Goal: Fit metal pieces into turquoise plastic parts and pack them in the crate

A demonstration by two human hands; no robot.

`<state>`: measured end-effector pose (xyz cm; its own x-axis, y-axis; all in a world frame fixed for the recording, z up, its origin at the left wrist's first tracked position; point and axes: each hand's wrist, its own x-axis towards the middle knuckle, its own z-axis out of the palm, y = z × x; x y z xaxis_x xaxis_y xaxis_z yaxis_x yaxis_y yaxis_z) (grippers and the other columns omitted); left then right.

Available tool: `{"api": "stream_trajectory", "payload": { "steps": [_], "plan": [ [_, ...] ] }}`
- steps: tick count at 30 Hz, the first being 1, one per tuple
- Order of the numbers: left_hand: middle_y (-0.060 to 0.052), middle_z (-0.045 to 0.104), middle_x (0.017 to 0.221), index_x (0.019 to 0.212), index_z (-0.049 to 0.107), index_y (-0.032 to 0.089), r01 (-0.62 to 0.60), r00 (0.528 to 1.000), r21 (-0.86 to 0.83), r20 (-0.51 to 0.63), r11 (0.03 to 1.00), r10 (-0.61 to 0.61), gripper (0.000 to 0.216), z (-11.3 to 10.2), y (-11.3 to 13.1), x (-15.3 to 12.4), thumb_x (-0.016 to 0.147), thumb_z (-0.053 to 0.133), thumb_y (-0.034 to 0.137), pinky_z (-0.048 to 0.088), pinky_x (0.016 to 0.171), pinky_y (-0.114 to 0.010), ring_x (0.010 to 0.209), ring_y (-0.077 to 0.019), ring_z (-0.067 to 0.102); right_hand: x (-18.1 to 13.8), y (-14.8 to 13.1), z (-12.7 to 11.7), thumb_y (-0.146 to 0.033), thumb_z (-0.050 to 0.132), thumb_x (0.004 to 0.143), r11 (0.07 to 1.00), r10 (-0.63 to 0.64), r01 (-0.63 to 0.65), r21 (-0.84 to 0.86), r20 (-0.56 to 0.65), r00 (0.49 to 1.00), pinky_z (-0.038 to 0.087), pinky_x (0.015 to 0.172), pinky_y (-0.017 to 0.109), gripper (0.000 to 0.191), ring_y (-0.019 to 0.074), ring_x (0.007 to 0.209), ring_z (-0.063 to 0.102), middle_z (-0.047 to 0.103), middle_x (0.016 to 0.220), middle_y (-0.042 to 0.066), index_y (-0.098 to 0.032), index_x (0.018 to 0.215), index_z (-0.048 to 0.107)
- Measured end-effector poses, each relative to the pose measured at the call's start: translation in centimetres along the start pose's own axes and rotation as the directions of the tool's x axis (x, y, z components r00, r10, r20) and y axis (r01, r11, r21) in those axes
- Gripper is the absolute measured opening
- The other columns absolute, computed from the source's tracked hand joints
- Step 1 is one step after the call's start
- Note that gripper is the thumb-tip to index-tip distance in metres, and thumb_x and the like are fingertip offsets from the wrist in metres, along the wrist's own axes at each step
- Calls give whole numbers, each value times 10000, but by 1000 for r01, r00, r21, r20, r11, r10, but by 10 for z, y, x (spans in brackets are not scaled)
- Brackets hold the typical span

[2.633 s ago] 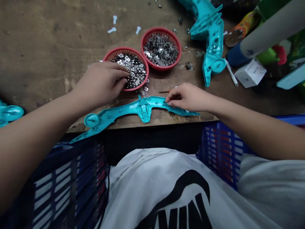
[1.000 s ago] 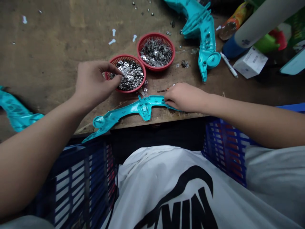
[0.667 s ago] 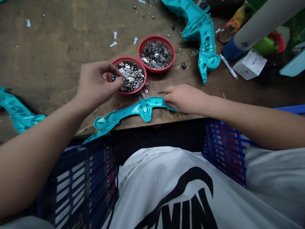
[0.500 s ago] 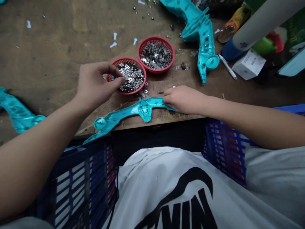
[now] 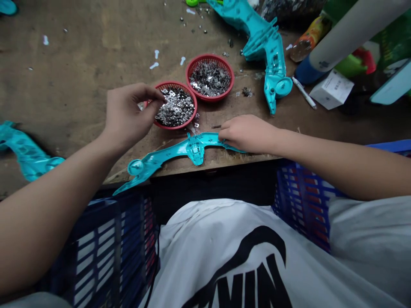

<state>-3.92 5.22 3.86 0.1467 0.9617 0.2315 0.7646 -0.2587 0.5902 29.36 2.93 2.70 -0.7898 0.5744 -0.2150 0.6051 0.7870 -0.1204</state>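
Note:
My left hand (image 5: 133,113) is held over the rim of a red basket (image 5: 195,112) full of small silvery metal clips (image 5: 176,107). Its thumb and forefinger are pinched together; whatever is between them is too small to make out. My right hand (image 5: 245,133) is closed at the right end of a curved teal plastic part (image 5: 195,149), which lies along the table's front edge. The fingers hide that end of the part. A thin dark metal tip (image 5: 216,126) pokes out to the left beside the right fingers; the rest of it is hidden.
A second red basket (image 5: 232,79) of metal pieces touches the first. More teal parts lie at the back right (image 5: 274,60) and far left (image 5: 28,152). A white pen (image 5: 303,92), small white box (image 5: 332,89) and bottle (image 5: 310,39) stand right. Blue crates (image 5: 302,196) flank my lap.
The left thumb has bent and drawn in against the forefinger over the clips. My right hand stays on the teal part. The camera view has shifted slightly.

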Motion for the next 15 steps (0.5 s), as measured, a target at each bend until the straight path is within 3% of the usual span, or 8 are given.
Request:
{"api": "stream_trajectory", "payload": {
  "steps": [3, 6, 11, 15],
  "plan": [
    [-22, 927, 1102, 1050, 890, 209, 51, 998, -48, -37, 998, -53, 174, 1, 0, 1, 925, 832, 314, 689, 1150, -517, 1090, -251, 843, -3, 2, 1, -303, 685, 1163, 1000, 8, -6, 26, -61, 998, 338, 788, 349, 274, 277, 997, 731, 856, 1149, 157, -166, 1252, 905],
    [-36, 908, 1024, 1017, 854, 218, 106, 994, -185, -18, 977, -111, 177, 6, 9, -3, 889, 910, 327, 734, 1064, -542, 1013, -258, 844, -4, 7, 4, -356, 676, 1183, 998, 8, 6, 70, -197, 980, 388, 821, 347, 312, 279, 1040, 737, 849, 1189, 146, -175, 1330, 883],
    [-57, 894, 999, 1114, 803, 241, 236, 963, -476, 231, 847, -139, 470, 18, 42, -30, 871, 1072, 542, 803, 998, -543, 1051, -326, 911, -3, 8, 7, -348, 518, 1268, 976, -67, 156, 155, -467, 882, 515, 945, 358, 469, 265, 1195, 748, 814, 1375, 126, -209, 1678, 699],
    [-59, 886, 969, 1151, 818, 231, 352, 913, -518, 374, 780, -164, 577, 26, 63, -52, 811, 1128, 579, 815, 937, -452, 1006, -332, 928, 1, 2, 14, -338, 437, 1306, 932, -222, 338, 129, -534, 816, 569, 1037, 382, 450, 244, 1265, 753, 783, 1406, 112, -219, 1655, 696]
  ]
}}
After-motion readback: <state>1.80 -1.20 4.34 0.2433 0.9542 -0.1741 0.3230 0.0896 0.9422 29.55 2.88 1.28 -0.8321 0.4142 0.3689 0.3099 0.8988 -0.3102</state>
